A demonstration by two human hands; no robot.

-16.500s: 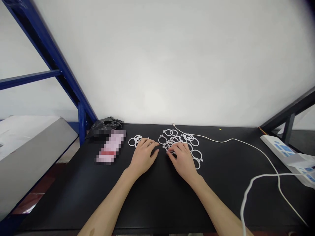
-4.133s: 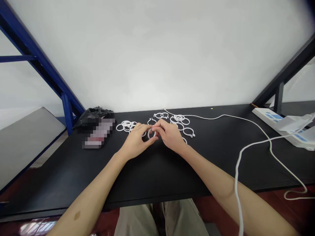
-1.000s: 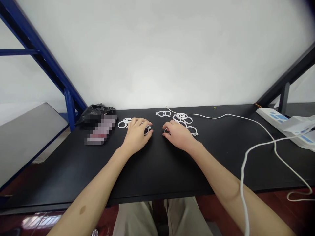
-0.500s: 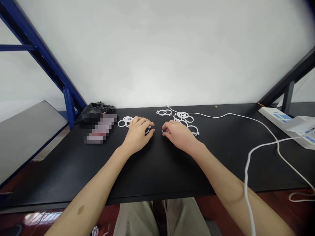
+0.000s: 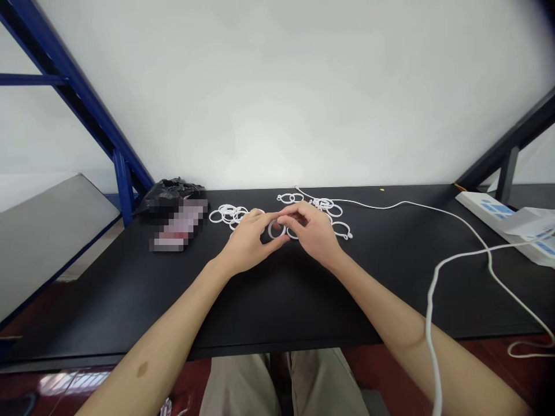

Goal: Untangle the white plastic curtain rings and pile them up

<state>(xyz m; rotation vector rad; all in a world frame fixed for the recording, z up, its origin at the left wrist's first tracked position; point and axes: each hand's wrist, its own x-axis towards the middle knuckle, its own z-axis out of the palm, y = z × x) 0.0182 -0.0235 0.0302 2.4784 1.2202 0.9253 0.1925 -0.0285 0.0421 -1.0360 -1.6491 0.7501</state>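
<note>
White ring [image 5: 270,230] stands roughly on edge between the two hands, over the middle of the black counter [image 5: 286,300]; whether its lower edge rests on the surface I cannot tell. The left hand [image 5: 246,241] grips it, fingers curved into a C with the index along the top and the thumb underneath. The right hand [image 5: 318,238] meets it from the other side, fingers bent, index and thumb brought close at the ring's upper edge; they overlap the ring there, so I cannot tell whether they grip it or only touch it. Partly covered by the right hand, another ring [image 5: 291,235] shows below its fingers. Just beside that hand, on its outer side, lies a flat ring with an eyelet [image 5: 342,223]. Beyond the hand sits a tangled pile of rings [image 5: 323,203], and near the back of the counter are two overlapping rings [image 5: 291,199]. An overlapping cluster of rings [image 5: 226,216] lies beside the left hand, some hidden behind it. Farther left are a pixelated pink item [image 5: 180,222] and a crumpled black bag [image 5: 171,190]. A thin white cord [image 5: 405,203] runs along the right side, and a thicker white cable [image 5: 429,315] crosses in front of the right forearm.
</note>
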